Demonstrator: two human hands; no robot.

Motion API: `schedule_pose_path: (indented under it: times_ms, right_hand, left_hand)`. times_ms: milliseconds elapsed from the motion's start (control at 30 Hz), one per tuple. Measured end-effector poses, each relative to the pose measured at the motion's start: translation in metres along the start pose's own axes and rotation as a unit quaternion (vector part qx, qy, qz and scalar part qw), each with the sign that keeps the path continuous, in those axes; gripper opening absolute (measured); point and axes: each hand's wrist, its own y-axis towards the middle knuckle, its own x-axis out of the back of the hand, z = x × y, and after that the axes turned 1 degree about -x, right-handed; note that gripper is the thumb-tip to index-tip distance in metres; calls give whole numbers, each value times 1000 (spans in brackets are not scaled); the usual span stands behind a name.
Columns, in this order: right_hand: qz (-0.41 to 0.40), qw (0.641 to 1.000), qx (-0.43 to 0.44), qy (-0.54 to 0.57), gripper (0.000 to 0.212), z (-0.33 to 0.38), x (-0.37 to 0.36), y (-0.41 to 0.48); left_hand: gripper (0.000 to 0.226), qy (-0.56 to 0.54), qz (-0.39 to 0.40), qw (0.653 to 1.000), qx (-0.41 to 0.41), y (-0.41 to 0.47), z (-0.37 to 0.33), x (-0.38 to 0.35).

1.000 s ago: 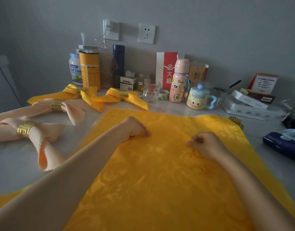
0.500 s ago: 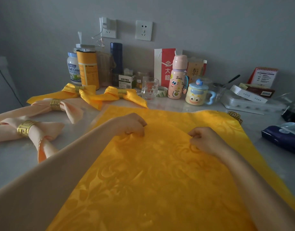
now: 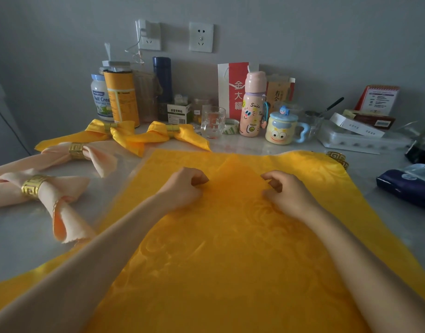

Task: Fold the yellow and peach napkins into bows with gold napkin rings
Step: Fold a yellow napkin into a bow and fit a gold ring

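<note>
Where the fingers have got to: since a second ago the right hand point(image 3: 288, 195) has come up level with the left hand point(image 3: 182, 191), and the gap between them looks much the same.
Left fingers point(image 3: 202, 177): curled under, tips and thumb nipping a small ridge of cloth.
Right fingers point(image 3: 272, 179): curled likewise, pinching the cloth against the thumb.
Hands: knuckles up, heels resting on the fabric, facing each other.
Forearms point(image 3: 98, 248): bare, reaching out from the near edge of the worktop point(image 3: 21, 231) and converging.
Yellow napkin point(image 3: 230, 260): spread flat over the middle of the worktop, held just short of its far edge.
Peach bows point(image 3: 52, 192): two, ringed in gold, by the left edge.
Yellow bows point(image 3: 182, 135): two, ringed, behind them.
Loose gold ring point(image 3: 337, 157): at the napkin's far right corner.
</note>
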Motion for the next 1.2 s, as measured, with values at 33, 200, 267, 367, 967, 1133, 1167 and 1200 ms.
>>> schedule_pose_path:
  times_ms: [33,200,267,367,967,1133,1167,1200]
  right_hand:
    - [-7,1000,10,5,31,1,-1,0]
    - [-64,995,76,22,20,3,-6,0]
    - [-76,992,99,16,19,6,-8,1]
    - [-56,993,96,-26,28,9,-7,-2]
    - [61,988,115,-86,16,29,-31,-12]
    - [19,989,58,-132,12,10,-14,-2]
    - [23,988,42,-148,17,10,-14,-1]
    - [36,987,25,-153,25,11,-13,-2]
  left_hand:
    - [34,-7,-6,1000,-6,-2,1,-1]
    - [30,-39,-12,999,-31,-8,5,-1]
    - [31,-28,-6,999,-43,-9,4,0]
    - [31,28,-13,997,-65,-11,2,-1]
    - [46,294,-28,954,-46,-17,-14,-23]
    - [30,254,-1,967,-39,-15,-15,-15]
    - [27,235,2,971,-36,-14,-15,-14]
    - [28,216,7,976,-31,-13,-15,-12]
